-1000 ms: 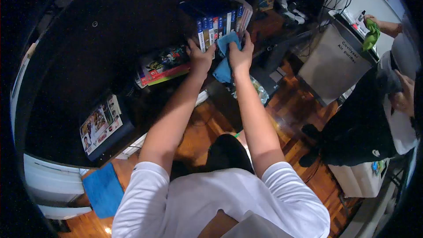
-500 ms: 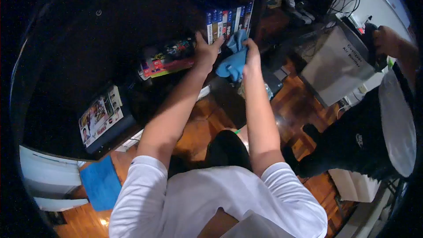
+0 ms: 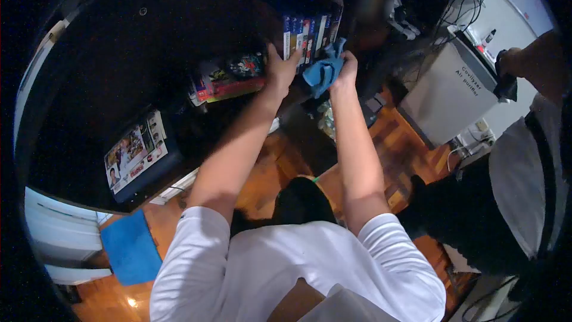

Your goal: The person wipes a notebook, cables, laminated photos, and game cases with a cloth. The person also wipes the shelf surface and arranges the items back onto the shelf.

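Observation:
A row of upright video game cases (image 3: pixel 307 33) with blue-topped spines stands on the dark shelf. My left hand (image 3: pixel 281 71) is at the lower left of the row, thumb on the front spines and fingers around the left end, holding the leftmost cases. A crumpled blue cloth (image 3: pixel 322 76) is bunched in my right hand (image 3: pixel 346 73), just below the right part of the row. My right fingers are closed round the cloth and partly hidden by it.
Flat stacked cases (image 3: pixel 229 74) lie left of my left hand. A sticker-covered dark box (image 3: pixel 140 155) sits farther left. At right stand a white air purifier box (image 3: pixel 450 92) and another person, whose hand (image 3: pixel 527 62) grips a dark object. A blue mat (image 3: pixel 131 247) covers some wooden floor.
My right hand and the cloth have shifted slightly, and the cloth is bunched differently. My left hand stays at the cases. The other person has moved, and the view has tilted a little.

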A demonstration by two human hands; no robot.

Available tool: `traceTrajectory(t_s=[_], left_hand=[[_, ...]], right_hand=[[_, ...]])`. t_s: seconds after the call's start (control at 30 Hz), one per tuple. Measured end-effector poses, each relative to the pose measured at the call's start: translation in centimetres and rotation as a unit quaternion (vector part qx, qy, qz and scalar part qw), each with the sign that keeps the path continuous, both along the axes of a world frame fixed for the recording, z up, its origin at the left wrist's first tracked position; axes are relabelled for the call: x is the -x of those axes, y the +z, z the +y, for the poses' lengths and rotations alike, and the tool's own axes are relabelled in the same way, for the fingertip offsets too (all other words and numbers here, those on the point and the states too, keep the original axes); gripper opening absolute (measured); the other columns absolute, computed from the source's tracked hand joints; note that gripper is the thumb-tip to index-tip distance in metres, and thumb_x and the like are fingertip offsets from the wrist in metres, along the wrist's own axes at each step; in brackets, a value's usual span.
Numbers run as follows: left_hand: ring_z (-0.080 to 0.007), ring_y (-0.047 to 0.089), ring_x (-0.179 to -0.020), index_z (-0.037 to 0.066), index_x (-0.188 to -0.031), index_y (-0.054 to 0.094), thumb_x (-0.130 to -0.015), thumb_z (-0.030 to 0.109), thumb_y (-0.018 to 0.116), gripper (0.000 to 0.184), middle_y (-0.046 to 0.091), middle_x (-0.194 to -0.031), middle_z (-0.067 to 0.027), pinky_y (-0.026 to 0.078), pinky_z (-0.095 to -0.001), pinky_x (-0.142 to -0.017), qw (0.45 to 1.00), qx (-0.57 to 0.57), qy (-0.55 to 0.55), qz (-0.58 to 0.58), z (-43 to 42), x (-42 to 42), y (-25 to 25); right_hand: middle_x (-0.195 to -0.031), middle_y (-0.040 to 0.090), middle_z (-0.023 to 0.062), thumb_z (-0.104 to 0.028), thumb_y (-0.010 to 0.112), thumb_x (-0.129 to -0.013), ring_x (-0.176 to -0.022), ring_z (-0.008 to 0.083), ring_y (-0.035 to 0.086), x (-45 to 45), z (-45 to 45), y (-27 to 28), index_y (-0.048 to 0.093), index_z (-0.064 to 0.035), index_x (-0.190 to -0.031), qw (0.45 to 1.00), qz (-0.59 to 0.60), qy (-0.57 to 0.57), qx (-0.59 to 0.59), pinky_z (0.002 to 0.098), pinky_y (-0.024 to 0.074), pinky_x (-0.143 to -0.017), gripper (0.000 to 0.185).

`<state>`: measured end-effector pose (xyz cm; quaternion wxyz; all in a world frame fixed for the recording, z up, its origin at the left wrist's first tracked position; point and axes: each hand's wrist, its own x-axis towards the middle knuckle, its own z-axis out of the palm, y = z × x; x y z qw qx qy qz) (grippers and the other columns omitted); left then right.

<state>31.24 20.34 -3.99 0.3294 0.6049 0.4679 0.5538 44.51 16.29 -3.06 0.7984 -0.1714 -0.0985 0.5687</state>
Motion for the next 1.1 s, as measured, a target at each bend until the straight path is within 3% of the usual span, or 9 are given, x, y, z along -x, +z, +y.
traceTrajectory(t_s=[0.2, 0.33, 0.43, 0.53, 0.73, 0.83, 0.93, 1.0, 1.1], left_hand=[[-0.0252, 0.051, -0.102, -0.001, -0.121, 0.035, -0.075, 0.018, 0.065, 0.058, 0.052, -0.111, -0.0175, 0.042, -0.0354, -0.085, 0.997, 0.009, -0.051, -0.053, 0.2, 0.1, 0.1], [-0.0373, 0.033, -0.12, -0.001, -0.135, 0.012, -0.071, 0.029, 0.068, 0.09, 0.034, -0.126, -0.0297, 0.028, -0.0383, -0.099, 0.996, 0.084, -0.039, 0.014, -0.7, 0.0, 0.9], [-0.0383, 0.031, -0.121, -0.001, -0.135, 0.007, -0.071, 0.03, 0.068, 0.094, 0.032, -0.127, -0.0314, 0.028, -0.0386, -0.1, 0.994, 0.082, -0.073, -0.014, -0.2, -0.1, 0.3], [-0.0383, 0.032, -0.121, -0.001, -0.135, 0.01, -0.071, 0.027, 0.068, 0.091, 0.033, -0.128, -0.0303, 0.028, -0.0384, -0.1, 0.996, 0.082, -0.013, 0.019, -0.7, -0.2, 0.8], [-0.0327, 0.043, -0.114, -0.003, -0.13, 0.026, -0.069, 0.022, 0.07, 0.079, 0.043, -0.121, -0.0257, 0.035, -0.0362, -0.093, 0.989, 0.094, -0.066, -0.096, -0.8, 0.0, 1.2], [-0.0247, 0.054, -0.095, 0.0, -0.123, 0.027, -0.076, 0.012, 0.065, 0.061, 0.053, -0.108, -0.0158, 0.046, -0.0348, -0.077, 0.983, 0.044, -0.12, -0.13, -0.9, 0.3, 1.5], [-0.0256, 0.055, -0.092, 0.003, -0.118, 0.032, -0.075, 0.012, 0.066, 0.056, 0.054, -0.105, -0.0146, 0.048, -0.036, -0.07, 0.983, 0.062, -0.088, -0.146, -0.3, -0.4, 0.6], [-0.0275, 0.056, -0.092, 0.003, -0.118, 0.031, -0.072, 0.012, 0.068, 0.06, 0.054, -0.105, -0.0158, 0.048, -0.0372, -0.07, 0.99, 0.054, -0.065, -0.11, -0.4, -0.4, 0.4], [-0.0317, 0.055, -0.093, 0.004, -0.12, 0.029, -0.067, 0.011, 0.071, 0.068, 0.054, -0.106, -0.0186, 0.047, -0.0394, -0.075, 0.996, 0.008, 0.048, 0.076, -0.9, -0.1, 0.2]], right_hand=[[-0.082, 0.057, 0.0125, -0.017, 0.04, -0.071, -0.075, 0.0289, 0.053, 0.2, -1.2, 0.2, 0.053, -0.0038, -0.083, 0.999, 0.011, -0.01, 0.032, 0.0381, 0.0437, -0.073, 0.022], [-0.081, 0.057, 0.0118, -0.016, 0.042, -0.071, -0.076, 0.027, 0.053, 0.0, -0.9, -0.8, 0.054, -0.0039, -0.082, 1.0, -0.027, -0.008, -0.009, 0.0347, 0.0427, -0.074, 0.02], [-0.079, 0.057, 0.0106, -0.016, 0.043, -0.071, -0.073, 0.0257, 0.053, 0.9, -1.7, 0.0, 0.053, -0.0045, -0.081, 0.999, -0.05, 0.012, -0.008, 0.034, 0.0424, -0.072, 0.019], [-0.078, 0.056, 0.0096, -0.017, 0.042, -0.071, -0.073, 0.0253, 0.051, 0.4, -0.3, -0.7, 0.053, -0.0054, -0.079, 1.0, -0.025, -0.008, -0.002, 0.035, 0.042, -0.07, 0.018], [-0.083, 0.056, 0.0093, -0.019, 0.039, -0.074, -0.079, 0.0255, 0.053, -0.4, 1.0, -2.9, 0.054, -0.006, -0.082, 0.997, 0.025, -0.057, -0.038, 0.0367, 0.0426, -0.074, 0.021], [-0.08, 0.056, 0.0086, -0.017, 0.04, -0.073, -0.076, 0.0255, 0.053, 0.5, 0.7, -2.6, 0.054, -0.0061, -0.081, 0.998, 0.036, -0.049, -0.013, 0.0363, 0.0433, -0.072, 0.02], [-0.073, 0.056, 0.0092, -0.016, 0.042, -0.071, -0.061, 0.0248, 0.052, -0.3, 0.0, -3.6, 0.053, -0.0064, -0.078, 1.0, -0.005, -0.003, -0.003, 0.0339, 0.0428, -0.055, 0.017], [-0.069, 0.056, 0.0094, -0.017, 0.044, -0.07, -0.055, 0.0233, 0.051, -0.5, -0.8, -3.4, 0.053, -0.0059, -0.077, 0.998, -0.043, 0.018, 0.033, 0.0326, 0.0407, -0.047, 0.016], [-0.064, 0.054, 0.0086, -0.02, 0.044, -0.072, -0.05, 0.0226, 0.049, -1.0, -1.1, -1.9, 0.051, -0.0059, -0.07, 0.995, -0.068, 0.039, 0.069, 0.0321, 0.0422, -0.045, 0.015]])
